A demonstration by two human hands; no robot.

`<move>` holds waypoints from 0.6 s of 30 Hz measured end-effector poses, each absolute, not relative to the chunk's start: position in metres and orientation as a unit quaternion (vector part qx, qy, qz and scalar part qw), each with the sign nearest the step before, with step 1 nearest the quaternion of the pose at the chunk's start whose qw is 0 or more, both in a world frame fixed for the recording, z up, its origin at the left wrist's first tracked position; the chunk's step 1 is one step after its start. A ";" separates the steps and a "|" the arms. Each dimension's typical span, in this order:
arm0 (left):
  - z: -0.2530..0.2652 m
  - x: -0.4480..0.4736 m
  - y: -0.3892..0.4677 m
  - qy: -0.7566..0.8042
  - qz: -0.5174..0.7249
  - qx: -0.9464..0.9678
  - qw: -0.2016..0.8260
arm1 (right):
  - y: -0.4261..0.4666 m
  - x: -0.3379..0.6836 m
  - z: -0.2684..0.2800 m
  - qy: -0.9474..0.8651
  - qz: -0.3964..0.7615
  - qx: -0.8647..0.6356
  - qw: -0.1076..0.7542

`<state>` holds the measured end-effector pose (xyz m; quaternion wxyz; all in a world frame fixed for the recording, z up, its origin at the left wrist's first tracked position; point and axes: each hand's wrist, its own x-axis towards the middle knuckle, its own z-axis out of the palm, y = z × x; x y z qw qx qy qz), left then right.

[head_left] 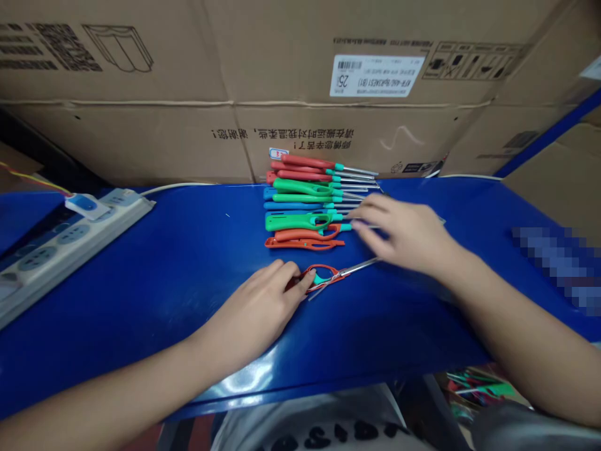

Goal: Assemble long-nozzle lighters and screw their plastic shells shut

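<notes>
Near the front of the blue table, my left hand (pixel 272 294) is closed on the handle of an opened red long-nosed lighter (pixel 335 275). Its teal trigger, thin wires and metal tube show past my fingertips. My right hand (pixel 399 228) is at the right end of a row of lighters, fingers bent over their metal tubes. Its thumb and forefinger come together by the tips of a green lighter (pixel 291 222) and an orange lighter (pixel 300 235); what they pinch is hidden. An empty orange handle shell (pixel 305 243) lies in front of the row.
Red lighters (pixel 305 161) and blue lighters (pixel 291 205) fill the back of the row. A cardboard box (pixel 291 62) stands upright behind the table (pixel 188 250). At the left lies a white power strip (pixel 70 235) with a plug. Below the right edge are more lighter parts (pixel 488 385).
</notes>
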<state>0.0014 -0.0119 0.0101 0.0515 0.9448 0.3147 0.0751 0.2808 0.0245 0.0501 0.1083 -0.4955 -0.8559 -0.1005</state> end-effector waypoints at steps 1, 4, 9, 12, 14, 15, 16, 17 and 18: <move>0.010 0.002 -0.012 0.316 0.073 0.945 0.050 | 0.030 0.292 0.055 -0.804 -0.110 -0.581 0.070; 0.011 0.003 -0.011 0.321 0.072 0.943 0.050 | 0.046 0.329 0.061 -0.651 -0.068 -0.755 -0.052; 0.015 -0.003 -0.006 0.302 0.114 0.945 0.062 | 0.065 0.374 0.056 -0.588 -0.001 -0.802 -0.106; 0.019 -0.011 0.000 0.289 0.119 0.948 0.060 | 0.066 0.379 0.058 -0.570 0.011 -0.815 -0.098; 0.023 -0.015 0.002 0.285 0.102 0.952 0.047 | 0.063 0.377 0.062 -0.562 0.011 -0.823 -0.081; 0.024 -0.016 0.003 0.282 0.095 0.954 0.039 | 0.062 0.375 0.064 -0.565 0.008 -0.822 -0.067; 0.025 -0.017 0.003 0.280 0.092 0.955 0.030 | 0.061 0.372 0.066 -0.573 0.001 -0.818 -0.050; 0.025 -0.017 0.003 0.279 0.094 0.955 0.024 | 0.060 0.369 0.067 -0.582 -0.008 -0.812 -0.030; 0.025 -0.017 0.003 0.280 0.096 0.955 0.021 | 0.059 0.364 0.067 -0.593 -0.017 -0.805 -0.004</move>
